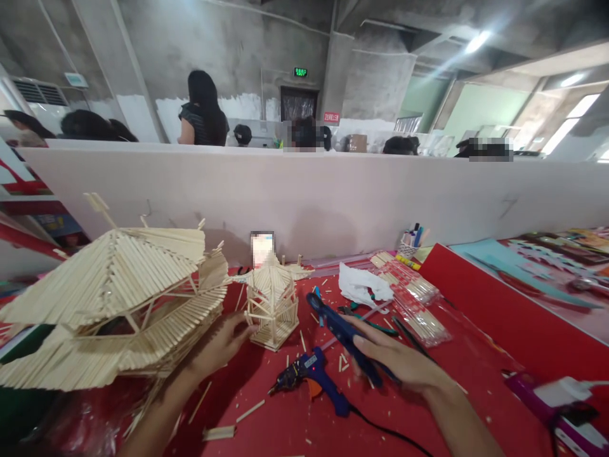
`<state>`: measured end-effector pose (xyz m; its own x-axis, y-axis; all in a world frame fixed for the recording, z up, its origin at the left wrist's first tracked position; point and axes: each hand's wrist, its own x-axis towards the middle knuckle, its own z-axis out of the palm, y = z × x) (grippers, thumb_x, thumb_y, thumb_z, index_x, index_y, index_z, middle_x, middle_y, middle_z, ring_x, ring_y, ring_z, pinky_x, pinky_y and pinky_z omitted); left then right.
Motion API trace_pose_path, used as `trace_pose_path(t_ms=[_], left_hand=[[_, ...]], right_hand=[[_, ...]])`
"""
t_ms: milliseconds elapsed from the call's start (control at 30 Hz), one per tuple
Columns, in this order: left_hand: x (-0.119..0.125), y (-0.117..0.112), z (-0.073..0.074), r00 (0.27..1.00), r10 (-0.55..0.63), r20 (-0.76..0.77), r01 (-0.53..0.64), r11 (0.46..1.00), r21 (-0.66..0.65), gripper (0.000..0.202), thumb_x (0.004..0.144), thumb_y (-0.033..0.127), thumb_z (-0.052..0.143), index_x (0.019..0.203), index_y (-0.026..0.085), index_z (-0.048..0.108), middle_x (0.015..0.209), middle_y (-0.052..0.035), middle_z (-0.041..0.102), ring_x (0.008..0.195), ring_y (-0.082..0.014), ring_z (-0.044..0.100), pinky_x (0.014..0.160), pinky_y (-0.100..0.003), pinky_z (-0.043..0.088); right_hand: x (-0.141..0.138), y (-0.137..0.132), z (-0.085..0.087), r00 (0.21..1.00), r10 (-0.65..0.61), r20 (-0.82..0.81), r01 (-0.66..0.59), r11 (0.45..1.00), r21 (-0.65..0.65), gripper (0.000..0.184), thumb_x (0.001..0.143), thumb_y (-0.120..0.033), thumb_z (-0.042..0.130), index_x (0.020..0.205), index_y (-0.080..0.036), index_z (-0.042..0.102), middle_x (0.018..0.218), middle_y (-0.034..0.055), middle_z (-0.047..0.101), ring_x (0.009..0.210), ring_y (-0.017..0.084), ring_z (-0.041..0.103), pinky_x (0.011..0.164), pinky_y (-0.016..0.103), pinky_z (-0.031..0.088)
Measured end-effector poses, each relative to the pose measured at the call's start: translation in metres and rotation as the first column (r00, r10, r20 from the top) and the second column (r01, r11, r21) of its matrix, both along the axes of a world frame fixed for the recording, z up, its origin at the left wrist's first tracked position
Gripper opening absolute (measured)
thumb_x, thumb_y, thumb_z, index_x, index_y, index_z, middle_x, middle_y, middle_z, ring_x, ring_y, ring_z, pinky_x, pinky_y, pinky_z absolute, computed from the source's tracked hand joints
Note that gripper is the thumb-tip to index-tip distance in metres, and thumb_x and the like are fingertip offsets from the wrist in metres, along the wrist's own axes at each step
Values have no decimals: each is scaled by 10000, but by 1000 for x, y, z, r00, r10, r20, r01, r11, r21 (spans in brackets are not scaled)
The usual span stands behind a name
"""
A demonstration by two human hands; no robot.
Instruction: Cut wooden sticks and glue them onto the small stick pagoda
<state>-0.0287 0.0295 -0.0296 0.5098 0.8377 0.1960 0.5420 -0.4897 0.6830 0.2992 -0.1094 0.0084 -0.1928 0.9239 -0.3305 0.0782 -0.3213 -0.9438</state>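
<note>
My left hand [219, 346] reaches to a small pavilion model of wooden sticks [272, 304] and its fingertips touch the model's left side. My right hand [397, 362] is closed around a blue tool [343, 330] that points up and to the left. A blue glue gun [311, 374] lies on the red table cover [295, 419] between my two hands, its black cord trailing off to the lower right. A big stick-built roof model [118, 292] stands at the left, beside my left forearm.
Packets of wooden sticks [413, 298], crumpled white paper [361, 285] and a cup of pens [413, 240] lie beyond my right hand. Loose sticks litter the cover. A white partition [333, 190] runs across the back, with several people behind it. Coloured paper sheets [533, 273] lie at the right.
</note>
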Motion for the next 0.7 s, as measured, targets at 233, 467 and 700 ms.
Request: trace_pose_path(t_ms=[233, 467, 700], left_hand=[[-1, -2, 0, 999, -53, -12, 52, 998, -27, 305, 894, 440, 512, 852, 195, 689, 860, -60, 749, 804, -216, 675, 765, -294, 506], [0, -5, 6, 997, -44, -63, 43, 999, -17, 305, 893, 440, 519, 880, 205, 712, 844, -54, 744, 783, -213, 657, 774, -301, 505], [0, -3, 7, 995, -3, -95, 5, 1000, 19, 299, 885, 439, 523, 876, 212, 718, 849, -55, 749, 780, -216, 667, 753, -296, 497]], right_hand=[[-49, 25, -12, 995, -73, -65, 79, 992, 97, 697, 861, -657, 545, 1418, -243, 479, 851, 4, 624, 637, 140, 626, 604, 273, 517], [-35, 21, -14, 931, -41, 362, -58, 964, 260, 650, 941, -582, 445, 1506, -266, 396, 1378, 108, 583, 1203, 283, 580, 1047, 476, 424], [-47, 15, -32, 789, -188, 585, -61, 923, 380, 604, 966, -475, 422, 1532, -285, 335, 1407, 100, 551, 1355, 277, 458, 1113, 447, 364]])
